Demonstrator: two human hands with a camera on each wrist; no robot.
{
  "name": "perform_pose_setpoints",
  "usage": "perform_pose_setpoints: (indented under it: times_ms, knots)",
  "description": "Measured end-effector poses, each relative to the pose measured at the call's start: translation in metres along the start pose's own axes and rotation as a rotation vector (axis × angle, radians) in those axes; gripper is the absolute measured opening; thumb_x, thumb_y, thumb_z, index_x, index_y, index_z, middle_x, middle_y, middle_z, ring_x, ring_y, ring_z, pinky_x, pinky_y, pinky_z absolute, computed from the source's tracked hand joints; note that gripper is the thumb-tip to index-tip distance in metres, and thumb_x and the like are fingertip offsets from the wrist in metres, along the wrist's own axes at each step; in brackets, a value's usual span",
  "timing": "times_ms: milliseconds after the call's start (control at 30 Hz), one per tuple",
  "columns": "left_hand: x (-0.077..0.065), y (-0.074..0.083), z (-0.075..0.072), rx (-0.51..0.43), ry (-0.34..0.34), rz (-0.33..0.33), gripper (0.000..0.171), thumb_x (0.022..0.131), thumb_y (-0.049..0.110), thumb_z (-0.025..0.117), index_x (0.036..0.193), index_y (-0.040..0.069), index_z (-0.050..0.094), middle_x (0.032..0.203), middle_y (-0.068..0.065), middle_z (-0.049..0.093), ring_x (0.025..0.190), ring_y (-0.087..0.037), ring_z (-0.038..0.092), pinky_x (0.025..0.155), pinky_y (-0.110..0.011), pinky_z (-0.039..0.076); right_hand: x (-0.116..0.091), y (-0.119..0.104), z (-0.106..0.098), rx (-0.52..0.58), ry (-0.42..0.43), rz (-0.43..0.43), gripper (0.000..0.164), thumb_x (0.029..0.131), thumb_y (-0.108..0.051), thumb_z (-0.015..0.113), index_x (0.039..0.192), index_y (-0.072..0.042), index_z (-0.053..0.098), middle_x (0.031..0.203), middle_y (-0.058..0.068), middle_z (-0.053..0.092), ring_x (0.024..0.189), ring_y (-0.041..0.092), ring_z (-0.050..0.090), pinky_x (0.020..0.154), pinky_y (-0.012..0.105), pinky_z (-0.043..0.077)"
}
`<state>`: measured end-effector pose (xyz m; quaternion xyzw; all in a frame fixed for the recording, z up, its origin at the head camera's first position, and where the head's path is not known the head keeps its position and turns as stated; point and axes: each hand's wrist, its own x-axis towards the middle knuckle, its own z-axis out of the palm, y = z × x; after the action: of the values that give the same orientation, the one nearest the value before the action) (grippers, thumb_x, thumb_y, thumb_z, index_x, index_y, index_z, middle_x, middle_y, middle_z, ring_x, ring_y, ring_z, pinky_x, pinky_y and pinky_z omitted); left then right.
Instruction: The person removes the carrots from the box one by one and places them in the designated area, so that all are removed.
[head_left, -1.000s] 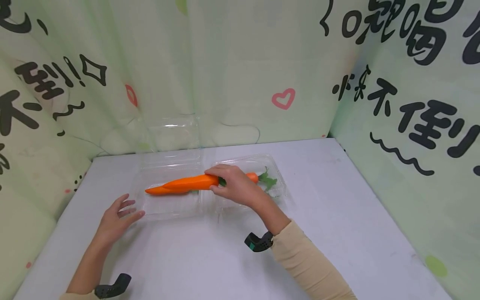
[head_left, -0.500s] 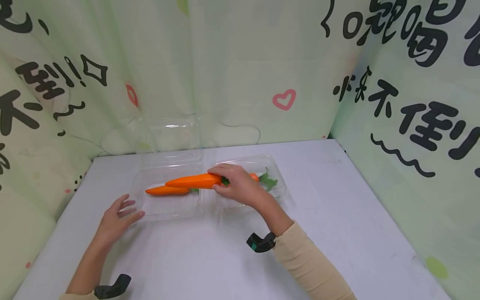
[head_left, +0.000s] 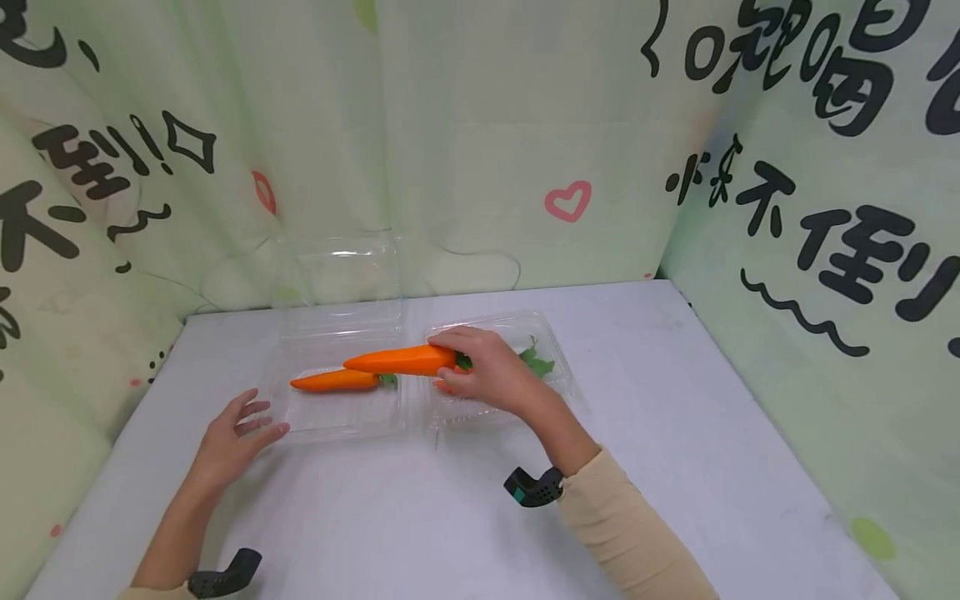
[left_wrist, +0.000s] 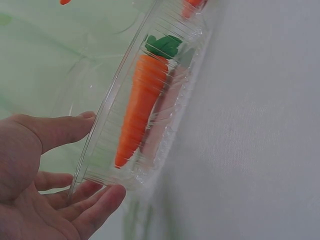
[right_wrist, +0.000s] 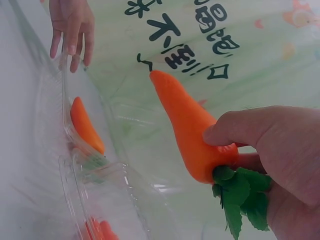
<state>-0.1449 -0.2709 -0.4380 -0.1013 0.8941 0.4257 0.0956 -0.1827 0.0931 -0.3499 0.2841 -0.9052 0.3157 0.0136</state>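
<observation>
My right hand pinches a large orange toy carrot near its leafy end, thumb on one side and fingers on the other. The right wrist view shows its green leaves hanging below the fingers. A second carrot lies in the left clear plastic box, whose lid stands raised at the back. My left hand rests at that box's front left corner, thumb and loosely spread fingers at its edges. The right clear box sits under my right hand, orange pieces and leaves inside it.
The boxes stand side by side toward the back of a white table. Pale green curtain with dark lettering hangs behind and at both sides. A black wrist strap sits on the right forearm, and another on the left.
My right hand has moved a little to the right with the held carrot, uncovering more of the carrot in the left box. The left hand has stayed in place.
</observation>
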Motion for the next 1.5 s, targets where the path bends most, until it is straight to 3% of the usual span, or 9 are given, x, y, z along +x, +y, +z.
perform_pose_setpoints:
  times_ms: [433, 667, 933, 1067, 1167, 1367, 1500]
  knots:
    - [0.012, -0.024, 0.002, 0.021, 0.024, 0.047, 0.101, 0.087, 0.052, 0.065, 0.156, 0.010, 0.005, 0.153, -0.023, 0.034, 0.136, -0.044, 0.039, 0.102, -0.059, 0.045, -0.012, 0.007, -0.009, 0.013, 0.044, -0.022, 0.040, 0.089, -0.012, 0.068, 0.128, -0.010, 0.063, 0.125, 0.005, 0.064, 0.102, 0.019, 0.061, 0.089, 0.029, 0.057]
    - [0.006, -0.012, 0.001, -0.002, -0.014, 0.024, 0.099, 0.089, 0.049, 0.064, 0.156, 0.010, 0.002, 0.154, -0.024, 0.030, 0.138, -0.044, 0.035, 0.105, -0.061, 0.040, -0.019, 0.011, -0.017, -0.002, 0.057, 0.041, 0.043, 0.088, -0.015, 0.070, 0.130, -0.011, 0.061, 0.129, 0.005, 0.063, 0.112, 0.022, 0.060, 0.095, 0.034, 0.056]
    - [0.031, -0.040, 0.004, 0.029, 0.019, 0.040, 0.104, 0.083, 0.058, 0.066, 0.157, 0.016, 0.005, 0.153, -0.020, 0.034, 0.136, -0.043, 0.038, 0.101, -0.061, 0.044, -0.025, 0.020, -0.023, -0.015, 0.075, 0.045, 0.045, 0.088, -0.016, 0.071, 0.131, -0.011, 0.061, 0.130, 0.005, 0.063, 0.118, 0.023, 0.059, 0.097, 0.036, 0.054]
    - [0.036, -0.047, 0.005, 0.039, 0.023, 0.036, 0.105, 0.083, 0.059, 0.065, 0.157, 0.018, 0.004, 0.154, -0.019, 0.034, 0.137, -0.042, 0.038, 0.100, -0.061, 0.045, -0.027, 0.024, -0.024, -0.001, 0.075, 0.068, 0.046, 0.088, -0.016, 0.071, 0.132, -0.012, 0.060, 0.131, 0.005, 0.062, 0.119, 0.023, 0.059, 0.098, 0.036, 0.054]
    - [0.031, -0.040, 0.004, 0.036, 0.032, 0.036, 0.103, 0.084, 0.056, 0.066, 0.157, 0.016, 0.005, 0.153, -0.019, 0.035, 0.136, -0.042, 0.040, 0.100, -0.060, 0.045, -0.027, 0.026, -0.025, -0.001, 0.073, 0.076, 0.046, 0.088, -0.017, 0.071, 0.132, -0.012, 0.060, 0.131, 0.005, 0.062, 0.119, 0.023, 0.059, 0.098, 0.037, 0.054]
    - [0.006, -0.008, -0.001, 0.010, -0.019, 0.016, 0.099, 0.089, 0.048, 0.064, 0.156, 0.008, 0.003, 0.154, -0.025, 0.029, 0.139, -0.045, 0.033, 0.106, -0.061, 0.039, -0.030, 0.030, -0.026, -0.003, 0.080, 0.083, 0.045, 0.088, -0.016, 0.071, 0.131, -0.010, 0.060, 0.130, 0.005, 0.063, 0.120, 0.024, 0.058, 0.098, 0.038, 0.054]
    - [0.000, 0.000, -0.002, 0.017, -0.033, 0.016, 0.097, 0.091, 0.045, 0.062, 0.155, 0.006, 0.002, 0.154, -0.027, 0.028, 0.138, -0.046, 0.032, 0.106, -0.062, 0.039, -0.033, 0.033, -0.028, -0.005, 0.083, 0.093, 0.046, 0.088, -0.015, 0.071, 0.131, -0.010, 0.060, 0.131, 0.006, 0.063, 0.120, 0.025, 0.058, 0.099, 0.040, 0.053]
